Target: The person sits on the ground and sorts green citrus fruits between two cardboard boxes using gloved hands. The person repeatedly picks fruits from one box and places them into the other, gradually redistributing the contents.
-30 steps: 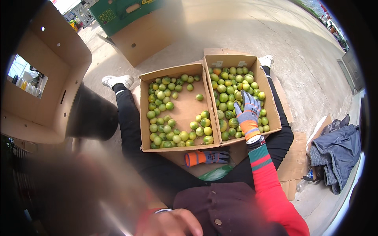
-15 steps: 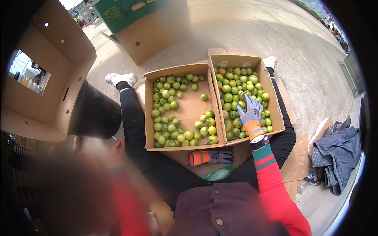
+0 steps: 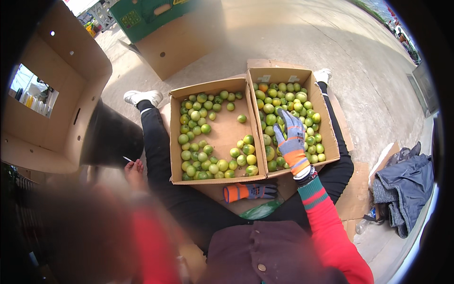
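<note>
My right hand, in a grey and orange work glove, rests over green tomatoes in the right cardboard box. Its fingers and thumb are apart and touch the fruit, with nothing seen held. On the left, my bare left hand is low beside my leg, fingers closed on a thin white cigarette. The left cardboard box holds more green and yellowish tomatoes along its sides, around a bare patch of its bottom. One orange tomato shows at the right box's far left corner.
A second glove and a green plastic piece lie between my legs. A black bucket and a large open carton stand left. Ahead is a green and brown carton; dark clothes lie right.
My right hand has shifted a little left over the tomatoes in the right box, its thumb now spread out. The left hand with the cigarette has risen slightly and shows more clearly.
</note>
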`<act>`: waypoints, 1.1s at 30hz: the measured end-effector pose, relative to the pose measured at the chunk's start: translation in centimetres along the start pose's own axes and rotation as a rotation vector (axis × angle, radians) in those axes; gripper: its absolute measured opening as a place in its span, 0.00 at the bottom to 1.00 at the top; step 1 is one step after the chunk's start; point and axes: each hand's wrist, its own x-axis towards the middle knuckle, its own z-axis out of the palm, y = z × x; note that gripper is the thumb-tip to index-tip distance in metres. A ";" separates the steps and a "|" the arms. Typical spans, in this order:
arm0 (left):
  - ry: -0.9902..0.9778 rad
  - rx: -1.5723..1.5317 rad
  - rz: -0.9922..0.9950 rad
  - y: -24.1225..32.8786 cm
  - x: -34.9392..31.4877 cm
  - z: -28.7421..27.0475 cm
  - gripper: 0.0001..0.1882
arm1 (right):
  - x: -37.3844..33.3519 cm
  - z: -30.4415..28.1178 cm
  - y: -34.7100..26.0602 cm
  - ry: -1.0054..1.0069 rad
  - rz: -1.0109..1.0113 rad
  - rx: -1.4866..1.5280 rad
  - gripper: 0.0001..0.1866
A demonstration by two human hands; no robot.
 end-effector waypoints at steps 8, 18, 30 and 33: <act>-0.071 0.227 0.525 1.5 -6.4 10.6 0.17 | 3.5 9.5 -12.3 -0.628 -0.156 0.051 0.20; -0.173 0.521 0.672 1.8 -8.1 11.5 0.26 | 3.5 17.2 -13.8 -0.828 -0.127 -0.180 0.30; -0.168 0.440 0.451 1.2 -8.6 12.3 0.24 | 4.8 2.6 -3.5 -0.057 0.154 0.358 0.26; -0.197 0.437 0.397 1.5 -8.8 12.7 0.25 | 4.4 0.0 4.8 -0.182 0.425 -0.034 0.29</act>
